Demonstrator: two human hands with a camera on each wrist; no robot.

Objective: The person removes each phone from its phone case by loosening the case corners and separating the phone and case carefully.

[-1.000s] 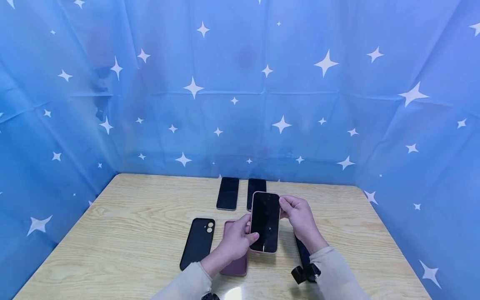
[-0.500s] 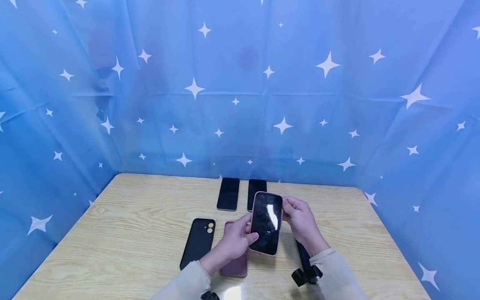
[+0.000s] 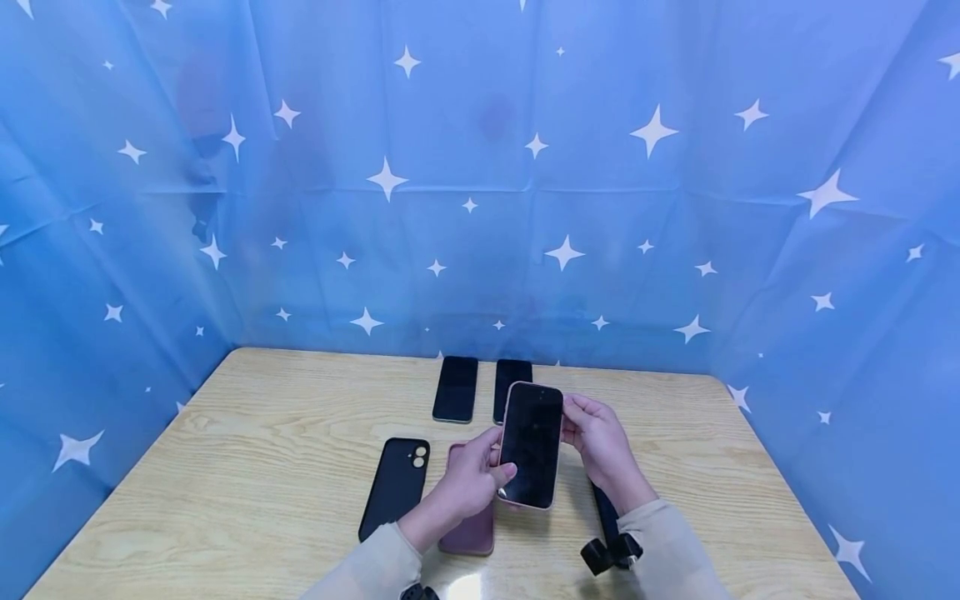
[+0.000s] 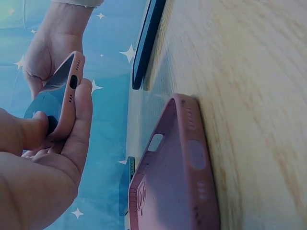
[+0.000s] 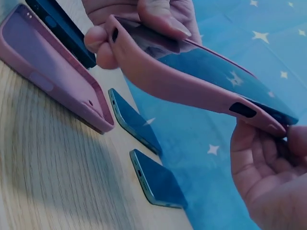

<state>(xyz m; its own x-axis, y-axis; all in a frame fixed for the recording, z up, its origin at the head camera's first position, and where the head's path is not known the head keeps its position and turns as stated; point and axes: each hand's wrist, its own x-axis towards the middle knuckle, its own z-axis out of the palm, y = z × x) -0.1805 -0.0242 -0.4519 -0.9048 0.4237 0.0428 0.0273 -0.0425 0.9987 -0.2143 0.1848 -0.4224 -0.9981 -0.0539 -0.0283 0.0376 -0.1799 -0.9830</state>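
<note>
A smartphone [image 3: 534,433] with a dark screen is held above the table in a pink phone case [image 5: 177,88]. My left hand [image 3: 468,479] grips its lower left side, thumb over the screen and fingers beneath. At the upper right corner, my right hand [image 3: 600,437] pinches the edge. In the right wrist view, the case wall bends and the phone's edge stands slightly proud of it near that hand. Below my left forearm lies a second pink case [image 3: 471,533], hollow side up and partly covered by the hand.
Two dark phones, one on the left [image 3: 455,389] and one on the right [image 3: 513,375], lie at the table's back. A black phone case [image 3: 393,492] rests left of the pink one. Another dark flat object [image 3: 606,510] sits partly under my right wrist. A blue starred curtain [image 3: 480,167] surrounds the table [image 3: 247,467].
The phone and case tilted slightly, the screen's glare appearing and then fading. My right hand shifted a little to the right along the upper corner. My left hand stayed nearly still.
</note>
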